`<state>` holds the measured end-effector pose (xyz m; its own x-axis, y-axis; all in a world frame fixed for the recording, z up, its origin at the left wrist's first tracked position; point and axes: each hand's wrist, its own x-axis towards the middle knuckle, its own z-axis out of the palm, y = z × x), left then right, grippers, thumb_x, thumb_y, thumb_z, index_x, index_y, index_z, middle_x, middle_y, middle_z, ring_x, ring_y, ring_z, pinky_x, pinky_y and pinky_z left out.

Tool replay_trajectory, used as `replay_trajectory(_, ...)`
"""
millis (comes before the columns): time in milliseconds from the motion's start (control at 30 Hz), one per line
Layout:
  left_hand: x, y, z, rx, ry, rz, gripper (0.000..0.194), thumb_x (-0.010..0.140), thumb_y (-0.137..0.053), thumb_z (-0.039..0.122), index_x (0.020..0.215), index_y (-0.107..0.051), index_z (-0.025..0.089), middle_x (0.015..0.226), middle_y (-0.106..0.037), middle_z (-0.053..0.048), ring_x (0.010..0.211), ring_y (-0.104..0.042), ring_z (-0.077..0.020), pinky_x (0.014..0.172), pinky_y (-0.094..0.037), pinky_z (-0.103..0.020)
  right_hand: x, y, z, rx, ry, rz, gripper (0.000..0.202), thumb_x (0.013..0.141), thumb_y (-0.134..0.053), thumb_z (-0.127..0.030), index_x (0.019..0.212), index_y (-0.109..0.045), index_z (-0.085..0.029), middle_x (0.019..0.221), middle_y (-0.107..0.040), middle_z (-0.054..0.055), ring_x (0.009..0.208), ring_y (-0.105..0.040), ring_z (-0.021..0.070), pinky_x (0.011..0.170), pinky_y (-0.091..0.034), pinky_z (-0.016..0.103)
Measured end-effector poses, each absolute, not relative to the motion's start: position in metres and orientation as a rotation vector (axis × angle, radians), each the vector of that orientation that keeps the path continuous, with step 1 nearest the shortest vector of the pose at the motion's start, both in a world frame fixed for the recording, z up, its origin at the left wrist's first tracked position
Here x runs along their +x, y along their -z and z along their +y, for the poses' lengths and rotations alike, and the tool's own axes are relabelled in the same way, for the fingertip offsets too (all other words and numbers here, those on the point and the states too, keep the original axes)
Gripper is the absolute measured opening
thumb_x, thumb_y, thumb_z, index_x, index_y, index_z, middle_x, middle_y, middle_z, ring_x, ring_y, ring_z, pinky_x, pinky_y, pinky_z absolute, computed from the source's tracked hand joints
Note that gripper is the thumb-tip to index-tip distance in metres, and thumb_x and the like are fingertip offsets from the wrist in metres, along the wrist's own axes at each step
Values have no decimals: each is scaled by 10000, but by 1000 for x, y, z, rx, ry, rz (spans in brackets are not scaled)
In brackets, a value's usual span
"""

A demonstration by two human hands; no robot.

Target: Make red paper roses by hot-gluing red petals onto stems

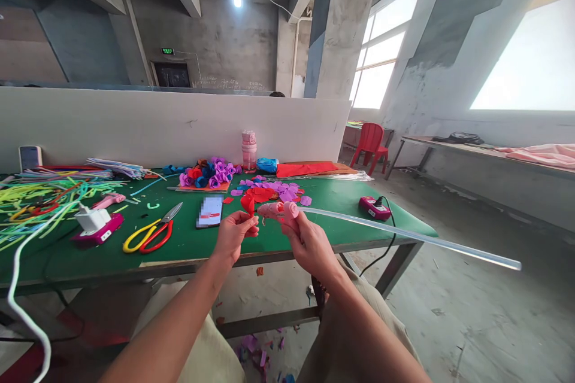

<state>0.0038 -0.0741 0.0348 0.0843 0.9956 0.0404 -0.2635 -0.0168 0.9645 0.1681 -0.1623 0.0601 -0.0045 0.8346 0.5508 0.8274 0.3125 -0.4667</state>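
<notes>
My right hand (308,242) is wrapped round a pink glue gun (272,210), its tip pointing left. A long clear glue stick (404,228) runs out of its back toward the right. My left hand (235,232) pinches a small red flower (248,201) right at the gun's tip; whether the two touch is hard to tell. Behind the hands, loose red petals (262,194) and purple petals (287,191) lie on the green table (179,263). Finished purple, red and blue flowers (211,173) are heaped farther back, to the left.
Scissors (155,233), a phone (209,210) and a magenta power socket (99,229) lie to the left, near colourful strips (40,203). A pink bottle (248,151) stands by the partition (157,125). Another magenta socket (374,208) with a black cable is at the right.
</notes>
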Motion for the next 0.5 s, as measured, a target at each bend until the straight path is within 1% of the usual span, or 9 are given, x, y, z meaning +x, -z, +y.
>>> replay_trajectory(100, 4, -34, -73, 1076, -1281, 931, 297, 494, -820, 298, 614, -596, 145, 542, -605, 22, 495, -575, -110, 509, -486, -253, 168, -59, -163, -1491, -6, -1799, 136, 896, -402, -294, 937, -488, -197, 710, -641, 38, 591, -579, 192, 517, -297, 248)
replay_trajectory(433, 4, -35, -75, 1080, -1273, 940, 294, 505, -810, 304, 613, -587, 145, 564, -621, 10, 494, -575, -109, 509, -489, -251, 171, -58, -161, -1484, -4, -1782, 202, 895, -401, -287, 1042, -495, -185, 722, -639, 37, 601, -573, 192, 535, -322, 251)
replay_trajectory(500, 4, -35, -75, 1081, -1273, 942, 292, 503, -810, 302, 609, -587, 146, 555, -613, 14, 493, -573, -108, 509, -489, -251, 170, -58, -161, -1494, -12, -1781, 193, 893, -403, -286, 1031, -495, -186, 719, -639, 36, 601, -574, 193, 534, -324, 250)
